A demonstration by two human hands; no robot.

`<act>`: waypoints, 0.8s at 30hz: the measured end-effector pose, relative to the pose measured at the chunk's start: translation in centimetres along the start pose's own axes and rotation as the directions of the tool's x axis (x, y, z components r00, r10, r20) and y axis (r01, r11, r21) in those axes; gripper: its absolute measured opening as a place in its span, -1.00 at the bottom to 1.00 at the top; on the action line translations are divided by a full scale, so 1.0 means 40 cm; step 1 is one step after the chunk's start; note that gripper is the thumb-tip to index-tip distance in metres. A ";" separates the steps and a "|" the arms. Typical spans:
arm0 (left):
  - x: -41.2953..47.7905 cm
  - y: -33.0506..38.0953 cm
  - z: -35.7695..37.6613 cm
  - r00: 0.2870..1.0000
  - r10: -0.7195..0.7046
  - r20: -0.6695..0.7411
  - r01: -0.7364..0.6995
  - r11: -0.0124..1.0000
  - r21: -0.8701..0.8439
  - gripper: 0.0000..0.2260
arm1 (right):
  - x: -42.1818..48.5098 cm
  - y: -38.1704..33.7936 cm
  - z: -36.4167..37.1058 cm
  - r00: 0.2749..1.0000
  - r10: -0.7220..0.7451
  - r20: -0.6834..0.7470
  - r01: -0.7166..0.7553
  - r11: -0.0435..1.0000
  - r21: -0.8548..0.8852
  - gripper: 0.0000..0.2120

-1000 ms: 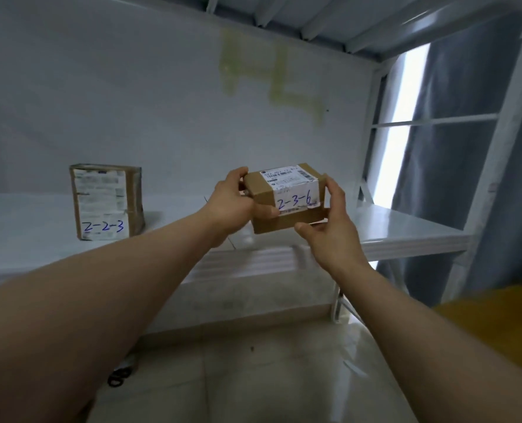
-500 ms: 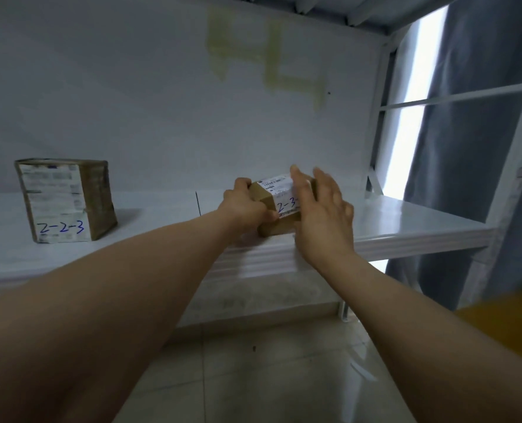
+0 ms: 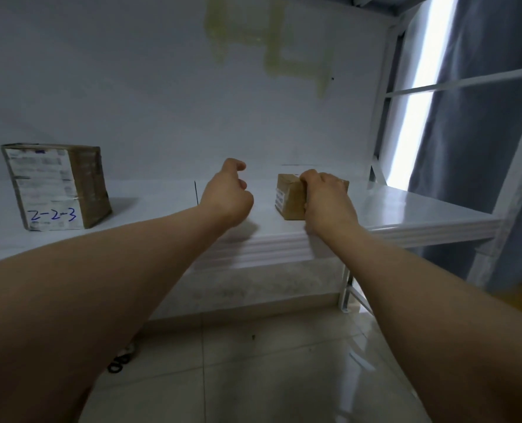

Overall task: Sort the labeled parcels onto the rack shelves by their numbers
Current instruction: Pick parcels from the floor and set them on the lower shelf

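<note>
A small brown parcel (image 3: pixel 290 198) rests on the white rack shelf (image 3: pixel 406 209), right of a thin dark line drawn on the shelf. My right hand (image 3: pixel 327 199) lies over its front and top, fingers wrapped on it and hiding its number. Left of the parcel, my left hand (image 3: pixel 227 193) hovers over the shelf, apart from it, fingers loosely curled and holding nothing. A bigger brown parcel (image 3: pixel 56 186) marked 2-2-3 stands at the shelf's left end.
A grey wall closes the back of the shelf. The rack's white upright (image 3: pixel 385 96) and cross bars stand at the right, with a grey curtain (image 3: pixel 473 123) behind. Below lie pale floor tiles and a small black object (image 3: pixel 119 363).
The small parcel went from held in the air to resting on the shelf, further right. My left hand let go and drew away to the left. My right hand stays on it.
</note>
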State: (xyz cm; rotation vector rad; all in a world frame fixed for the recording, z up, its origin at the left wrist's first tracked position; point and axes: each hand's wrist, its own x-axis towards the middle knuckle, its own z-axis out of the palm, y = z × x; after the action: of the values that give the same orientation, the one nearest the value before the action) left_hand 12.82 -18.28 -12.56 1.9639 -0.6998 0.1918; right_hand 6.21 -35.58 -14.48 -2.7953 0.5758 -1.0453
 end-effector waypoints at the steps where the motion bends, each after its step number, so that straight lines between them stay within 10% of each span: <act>1: -0.003 -0.007 -0.004 1.000 0.000 -0.011 0.000 1.000 -0.004 -0.46 | 0.005 0.001 0.001 1.000 0.009 0.010 -0.009 1.000 -0.006 -0.51; 10: -0.083 -0.043 -0.017 0.989 0.140 0.038 -0.141 0.990 0.017 -0.47 | 0.031 -0.009 -0.024 0.989 0.109 0.096 -0.106 0.994 -0.035 -0.52; 17: -0.230 -0.066 0.010 0.925 0.351 0.144 -0.366 0.926 0.094 -0.75 | -0.143 -0.119 -0.023 0.928 0.057 -0.367 0.033 0.972 0.234 -0.87; 24: -0.442 -0.274 0.108 0.889 0.084 0.451 -0.153 0.981 0.118 -0.75 | -0.480 -0.131 0.124 0.952 0.274 -0.134 -0.208 0.905 0.370 -0.86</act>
State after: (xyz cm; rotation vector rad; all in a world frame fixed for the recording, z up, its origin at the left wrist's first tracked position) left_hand 3.64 -11.45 -30.45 2.1339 -1.1331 -0.1449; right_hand -2.19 -23.58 -28.81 -2.2680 0.6599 -1.2206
